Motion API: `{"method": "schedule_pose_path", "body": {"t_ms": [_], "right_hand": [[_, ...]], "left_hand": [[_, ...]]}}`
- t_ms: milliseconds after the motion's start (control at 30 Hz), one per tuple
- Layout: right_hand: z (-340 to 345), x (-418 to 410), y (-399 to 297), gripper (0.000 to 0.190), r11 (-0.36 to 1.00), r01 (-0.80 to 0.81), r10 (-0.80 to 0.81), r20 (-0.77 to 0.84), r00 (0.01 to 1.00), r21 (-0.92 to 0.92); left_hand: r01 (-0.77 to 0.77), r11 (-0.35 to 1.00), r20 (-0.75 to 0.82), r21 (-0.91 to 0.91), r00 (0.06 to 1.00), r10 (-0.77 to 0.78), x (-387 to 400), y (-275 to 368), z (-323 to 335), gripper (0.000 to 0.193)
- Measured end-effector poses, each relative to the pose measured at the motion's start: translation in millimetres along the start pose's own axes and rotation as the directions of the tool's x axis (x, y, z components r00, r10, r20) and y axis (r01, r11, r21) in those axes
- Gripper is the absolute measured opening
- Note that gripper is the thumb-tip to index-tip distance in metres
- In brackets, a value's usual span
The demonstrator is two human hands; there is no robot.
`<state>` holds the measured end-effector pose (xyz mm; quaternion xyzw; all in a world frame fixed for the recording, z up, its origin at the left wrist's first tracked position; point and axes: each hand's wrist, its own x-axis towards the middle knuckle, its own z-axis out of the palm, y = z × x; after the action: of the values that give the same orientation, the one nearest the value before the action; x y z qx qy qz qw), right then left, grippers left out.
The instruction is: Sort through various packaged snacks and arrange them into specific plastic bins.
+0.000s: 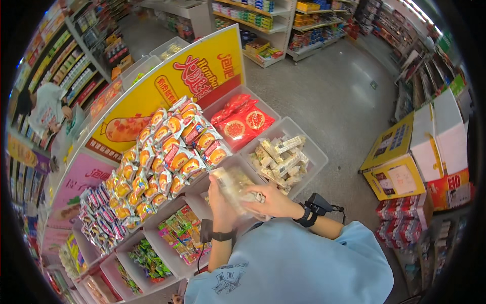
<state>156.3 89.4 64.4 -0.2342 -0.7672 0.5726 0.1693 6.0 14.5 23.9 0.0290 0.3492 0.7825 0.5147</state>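
My left hand supports the left side of a clear package of pale snack pieces, which is partly blurred. My right hand is on its right side, with the fingers around a crinkled part of the wrapping. The package is over the near bins. Just beyond my right hand, a translucent plastic bin holds wrapped pale bars. Red printed bags lie in the bin behind. To the left are heaped small cakes in orange and white wrappers.
A yellow printed sign board stands behind the heap. Bins of green-wrapped sweets and colourful packets line the near left. Yellow cartons stand at right. A person is at far left, beyond the display.
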Motion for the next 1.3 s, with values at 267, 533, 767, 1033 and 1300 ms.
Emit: {"method": "schedule_pose_path", "body": {"t_ms": [267, 533, 767, 1033, 1300], "right_hand": [[-27, -59, 37, 0.027, 0.971, -0.239, 0.239, 0.034, 0.971, 0.020], [-36, -82, 39, 0.023, 0.931, -0.313, 0.338, -0.117, 0.934, 0.189], [-40, -73, 45, 0.022, 0.950, -0.277, 0.290, -0.086, 0.953, 0.142], [-35, -67, 50, 0.021, 0.922, -0.322, 0.342, -0.063, 0.938, 0.213], [-25, -62, 54, 0.020, 0.933, -0.304, 0.320, -0.053, 0.946, 0.194]], "left_hand": [[0.132, 0.989, -0.100, 0.065, 0.987, -0.125, 45, -62, -2, 0.024], [0.034, 0.950, -0.028, 0.310, 0.999, -0.026, 90, -97, 39, 0.020], [0.207, 0.778, 0.179, 0.594, 0.909, -0.378, 78, -120, -9, 0.044], [-0.078, -0.410, 0.074, 0.909, 0.997, -0.025, 47, -62, -97, 0.044], [-0.118, -0.840, 0.016, 0.530, 0.992, -0.129, 33, -63, -234, 0.066]]}}
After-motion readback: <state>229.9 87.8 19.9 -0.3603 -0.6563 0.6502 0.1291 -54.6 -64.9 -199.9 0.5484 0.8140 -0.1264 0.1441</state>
